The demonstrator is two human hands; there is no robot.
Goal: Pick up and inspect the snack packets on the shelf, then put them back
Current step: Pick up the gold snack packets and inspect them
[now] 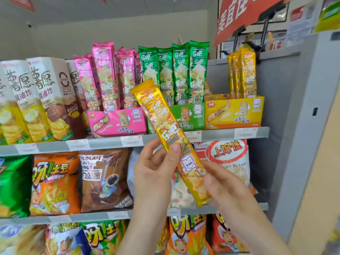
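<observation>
A long yellow snack packet (161, 118) is held tilted in front of the shelf, its top end up left and its bottom end down right. My left hand (154, 168) grips its middle, thumb on the front and fingers behind. My right hand (222, 183) holds its lower end from behind and from the right. On the top shelf at the right stands a yellow display box (233, 113) with several more yellow packets (242, 74) upright in it.
Pink packets (106, 76) and green packets (174, 70) stand in boxes on the same shelf, with tall chip boxes (44, 100) to the left. Bagged snacks (104, 179) fill the lower shelves. A grey panel (294, 126) closes off the right side. A red sign (244, 13) hangs above.
</observation>
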